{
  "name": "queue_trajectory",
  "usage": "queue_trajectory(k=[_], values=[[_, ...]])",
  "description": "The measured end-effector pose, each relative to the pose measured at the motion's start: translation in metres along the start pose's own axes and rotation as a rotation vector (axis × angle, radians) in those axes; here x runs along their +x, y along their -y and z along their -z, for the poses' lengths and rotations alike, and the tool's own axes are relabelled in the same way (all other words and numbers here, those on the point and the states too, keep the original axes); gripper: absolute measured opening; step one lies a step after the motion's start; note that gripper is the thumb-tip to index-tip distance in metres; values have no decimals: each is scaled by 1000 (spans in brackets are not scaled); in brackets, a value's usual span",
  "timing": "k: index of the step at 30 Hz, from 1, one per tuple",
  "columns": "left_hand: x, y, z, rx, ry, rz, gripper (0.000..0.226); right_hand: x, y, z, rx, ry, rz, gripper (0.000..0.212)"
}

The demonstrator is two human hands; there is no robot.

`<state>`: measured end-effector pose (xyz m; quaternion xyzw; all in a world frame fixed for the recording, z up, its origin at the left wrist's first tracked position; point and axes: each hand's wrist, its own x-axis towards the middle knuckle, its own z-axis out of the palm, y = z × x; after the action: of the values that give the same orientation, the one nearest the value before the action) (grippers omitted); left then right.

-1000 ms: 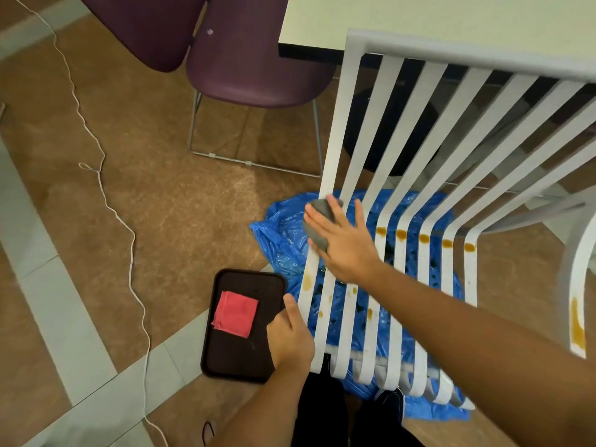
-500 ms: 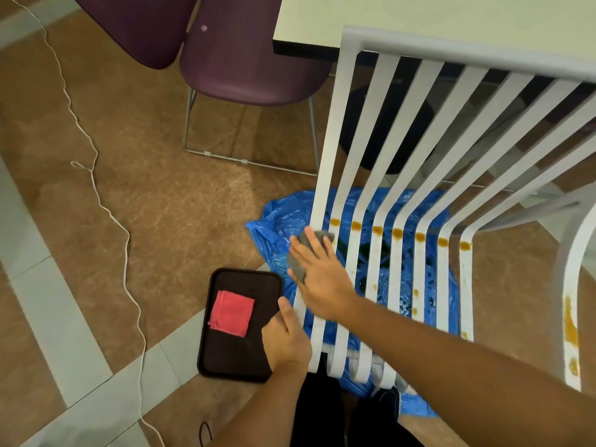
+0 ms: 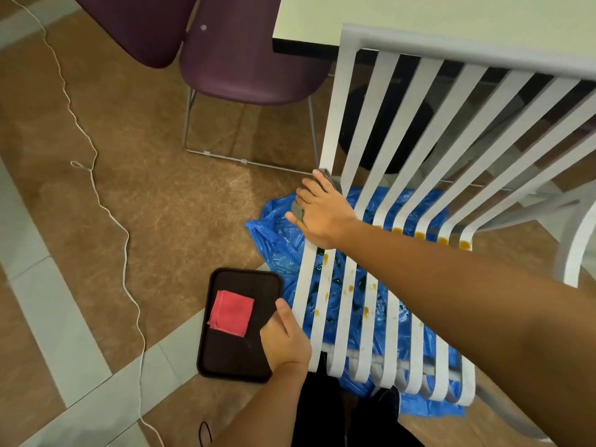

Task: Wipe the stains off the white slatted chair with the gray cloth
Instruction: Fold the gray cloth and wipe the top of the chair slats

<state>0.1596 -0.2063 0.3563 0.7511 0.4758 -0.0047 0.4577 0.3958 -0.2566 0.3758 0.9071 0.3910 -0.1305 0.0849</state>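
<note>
Spreading under everything, a mottled brown floor (image 3: 167, 221) is crossed by pale gray bands at the left and lower left, and a thin white cord (image 3: 96, 191) is trailed over it from the top left corner to the bottom edge. Two purple chairs (image 3: 251, 59) are seen at the top, with the edge of a pale table (image 3: 419, 14) just to their right. The white slatted chair (image 3: 337, 108) is stood on a crumpled blue plastic sheet (image 3: 274, 240) right of centre, its top rail seen in front of the table. The gray cloth (image 3: 330, 179) is pressed against the leftmost slat, where the back bends into the seat. It is almost wholly covered by the right hand (image 3: 322, 214), whose fingers are spread and laid fairly straight over it, so only gray edges show past the fingertips and beside the thumb. Lower down, the same slat is gripped near the seat's front edge by the left hand (image 3: 285, 343), with the thumb laid along it. Just left of the seat, a dark tray (image 3: 238, 362) is set on the floor, and a folded pink cloth (image 3: 230, 312) is laid in its upper half. Small orange-brown spots are scattered over the seat slats, and larger stains (image 3: 464, 244) are lined up across the bend further right, several of them hidden by the right forearm.
</note>
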Motion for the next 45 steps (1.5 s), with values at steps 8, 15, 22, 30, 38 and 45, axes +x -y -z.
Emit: queue_trajectory(k=[8,15,22,30,38,45], values=[[-1,0,0,-75,-169,-66,57,-66,77,-35,402,-56,-20,70],[-5,1,0,-81,-217,-106,65,-113,107,-65,409,-143,217,53],[-5,1,-4,12,-156,39,69,-74,60,-45,339,-128,387,58],[-1,-13,1,6,-65,136,46,-4,4,5,-50,32,267,68],[-1,-3,-3,-144,-197,106,68,-59,72,-30,285,-148,148,60],[1,5,-3,-277,-302,202,78,-111,116,-65,463,-271,242,48]])
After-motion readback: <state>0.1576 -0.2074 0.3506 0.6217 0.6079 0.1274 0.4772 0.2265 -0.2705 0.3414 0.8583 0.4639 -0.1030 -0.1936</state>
